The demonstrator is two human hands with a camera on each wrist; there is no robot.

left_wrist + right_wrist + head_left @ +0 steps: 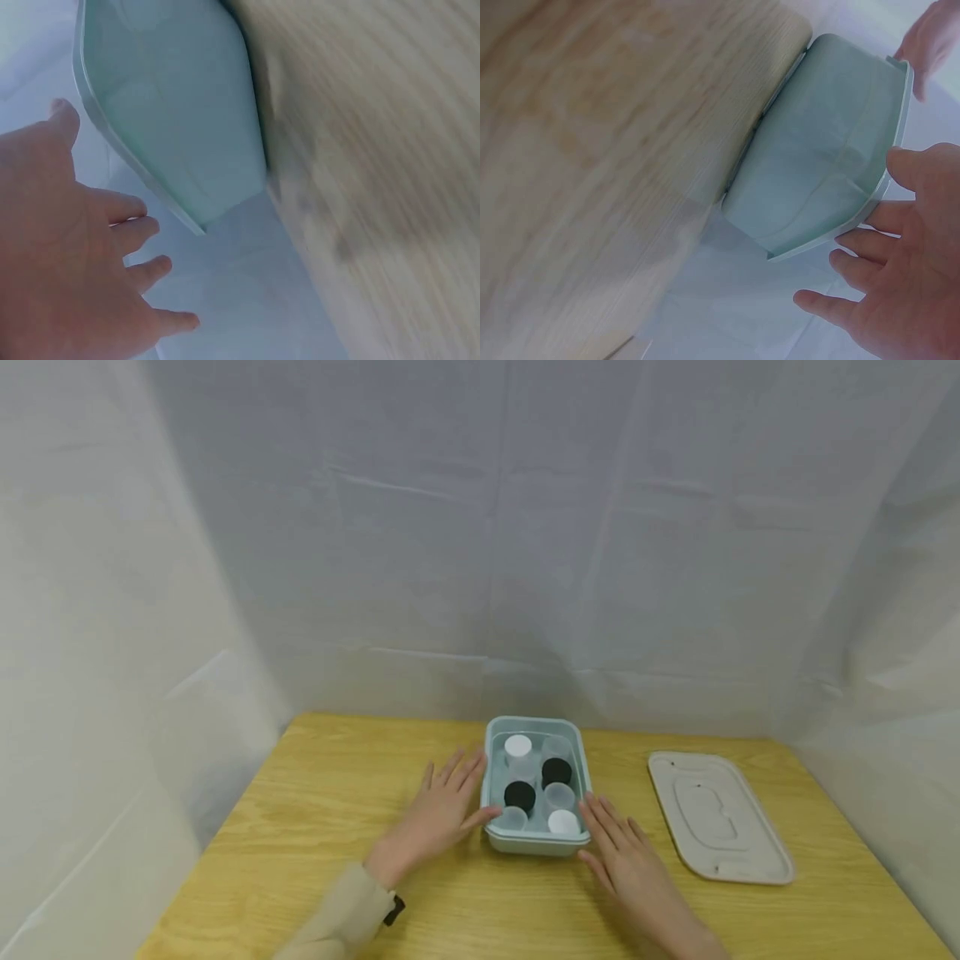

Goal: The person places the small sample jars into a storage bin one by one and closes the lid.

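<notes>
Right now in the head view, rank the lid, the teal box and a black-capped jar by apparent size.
1. Lid and teal box: look alike in size, left unranked.
2. Black-capped jar: clearly smallest, sitting inside the box.

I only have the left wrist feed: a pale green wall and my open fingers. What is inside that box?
Observer: The head view shows the box holding small jars: two black-lidded, two white-lidded, the others clear.
Operator: Where is the other hand?
Observer: The right hand lies open at the box's near right corner, fingers straight; the left hand flanks the left side, likewise open.
Operator: Is the box's lid on?
Observer: No. A pale lid lies flat on the table, to the right of the box and apart from it.
</notes>
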